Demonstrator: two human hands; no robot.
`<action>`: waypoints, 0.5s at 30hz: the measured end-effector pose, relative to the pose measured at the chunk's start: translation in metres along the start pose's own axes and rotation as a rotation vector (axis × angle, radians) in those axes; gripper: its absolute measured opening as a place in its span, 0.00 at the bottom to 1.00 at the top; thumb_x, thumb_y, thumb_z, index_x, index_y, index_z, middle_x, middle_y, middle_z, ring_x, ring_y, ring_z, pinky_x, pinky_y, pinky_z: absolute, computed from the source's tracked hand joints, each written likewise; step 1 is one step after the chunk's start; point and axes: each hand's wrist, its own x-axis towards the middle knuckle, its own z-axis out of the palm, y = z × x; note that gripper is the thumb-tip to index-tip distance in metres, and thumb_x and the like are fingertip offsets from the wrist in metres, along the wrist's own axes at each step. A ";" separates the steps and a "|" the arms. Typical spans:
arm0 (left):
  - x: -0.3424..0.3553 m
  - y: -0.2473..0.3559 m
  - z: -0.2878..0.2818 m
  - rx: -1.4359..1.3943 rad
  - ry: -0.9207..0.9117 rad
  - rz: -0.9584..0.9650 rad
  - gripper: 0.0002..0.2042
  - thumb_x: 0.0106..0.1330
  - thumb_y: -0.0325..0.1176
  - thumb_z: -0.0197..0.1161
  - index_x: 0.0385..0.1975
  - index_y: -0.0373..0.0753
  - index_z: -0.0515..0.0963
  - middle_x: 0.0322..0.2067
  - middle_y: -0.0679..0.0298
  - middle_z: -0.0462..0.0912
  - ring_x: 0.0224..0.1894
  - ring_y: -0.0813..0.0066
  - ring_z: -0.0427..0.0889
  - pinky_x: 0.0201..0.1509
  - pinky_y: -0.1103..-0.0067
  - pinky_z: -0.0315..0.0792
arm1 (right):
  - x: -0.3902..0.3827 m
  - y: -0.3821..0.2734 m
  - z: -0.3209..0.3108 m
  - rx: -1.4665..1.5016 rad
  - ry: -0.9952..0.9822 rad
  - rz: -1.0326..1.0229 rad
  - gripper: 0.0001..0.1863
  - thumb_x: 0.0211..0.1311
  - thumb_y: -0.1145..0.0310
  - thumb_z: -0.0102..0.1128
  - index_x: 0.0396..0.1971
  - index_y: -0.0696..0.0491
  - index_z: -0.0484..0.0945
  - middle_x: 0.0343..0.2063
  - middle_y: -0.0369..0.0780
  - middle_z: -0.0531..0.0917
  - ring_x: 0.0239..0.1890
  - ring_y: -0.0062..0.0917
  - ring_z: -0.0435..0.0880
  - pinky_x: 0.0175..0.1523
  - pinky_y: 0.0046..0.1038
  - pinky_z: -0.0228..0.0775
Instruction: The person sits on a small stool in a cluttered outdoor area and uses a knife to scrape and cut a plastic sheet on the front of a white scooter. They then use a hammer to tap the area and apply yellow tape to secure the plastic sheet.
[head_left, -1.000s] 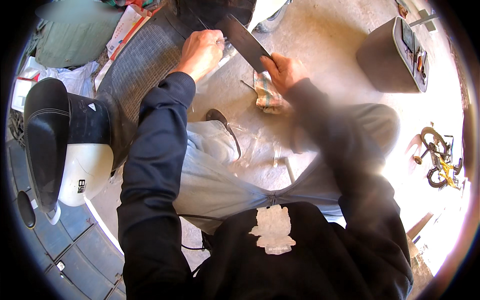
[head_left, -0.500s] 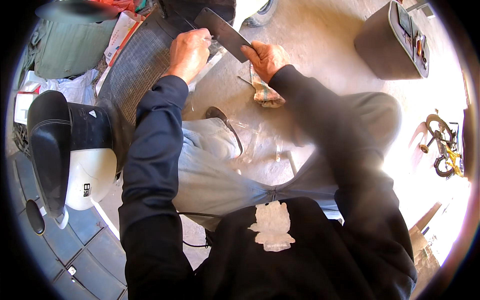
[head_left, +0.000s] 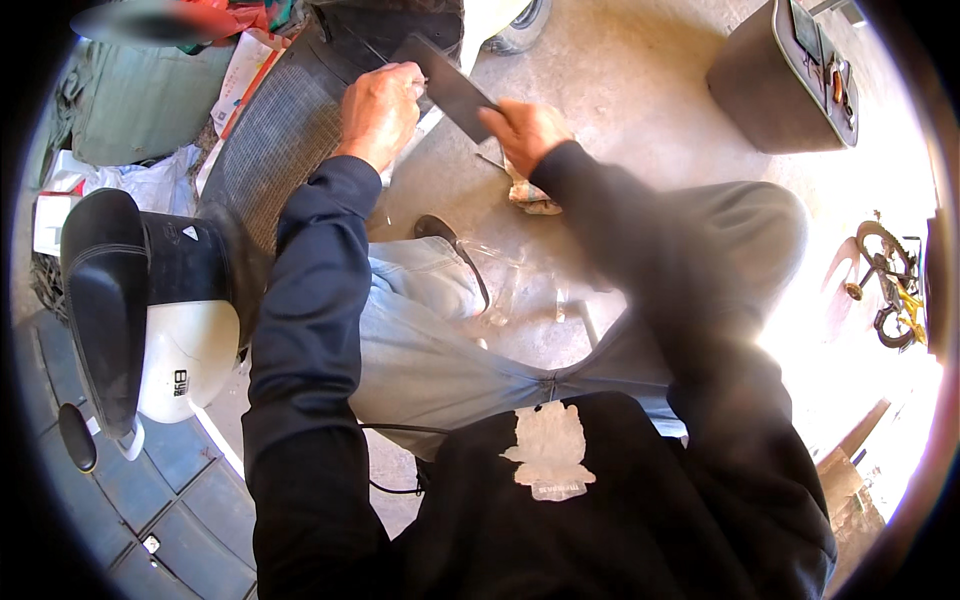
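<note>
My right hand (head_left: pixel 525 130) grips the near end of a flat, dark rectangular plate (head_left: pixel 455 88) shaped like a cleaver blade. The plate slants up and to the left, its far end beside my left hand (head_left: pixel 380 113). That left hand is closed, knuckles up, with a bit of something pale at its fingertips that is too small to name. A thin dark rod or wire (head_left: pixel 371 45) runs up and left just beyond it. Both hands are over the edge of a scooter's textured footboard (head_left: pixel 283 125). Whether the plate touches the left fingers, I cannot tell.
Left of me are the scooter's black seat (head_left: pixel 103 290) and white body (head_left: pixel 190 350). A patterned cloth (head_left: pixel 532 197) lies on the floor below my right hand. A grey bin (head_left: pixel 765 95) with tools on top stands far right, and a small yellow bicycle (head_left: pixel 893 290) is at the right.
My right hand and the dark plate have moved a little toward me and slightly left. The left hand stays closed in nearly the same place. The whole view has shifted slightly.
</note>
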 end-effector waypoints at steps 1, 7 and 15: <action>-0.001 0.001 -0.001 0.003 -0.005 0.016 0.04 0.57 0.26 0.56 0.30 0.35 0.76 0.29 0.53 0.80 0.35 0.54 0.79 0.39 0.72 0.72 | 0.010 -0.005 0.005 -0.032 -0.017 -0.032 0.18 0.61 0.56 0.51 0.23 0.56 0.74 0.21 0.52 0.77 0.28 0.49 0.76 0.32 0.43 0.67; 0.001 -0.022 -0.050 -0.025 0.322 -0.146 0.04 0.57 0.29 0.58 0.30 0.38 0.77 0.27 0.53 0.79 0.32 0.53 0.79 0.35 0.69 0.72 | -0.049 0.010 0.016 -0.098 0.068 0.079 0.19 0.61 0.53 0.52 0.20 0.53 0.73 0.16 0.50 0.76 0.24 0.47 0.77 0.30 0.44 0.66; -0.039 -0.008 -0.026 -0.268 -0.217 -0.389 0.10 0.61 0.27 0.55 0.40 0.34 0.77 0.30 0.55 0.82 0.34 0.69 0.81 0.40 0.76 0.72 | -0.091 -0.037 -0.011 -0.073 0.100 0.256 0.18 0.62 0.56 0.53 0.20 0.56 0.72 0.15 0.50 0.73 0.20 0.43 0.75 0.28 0.38 0.64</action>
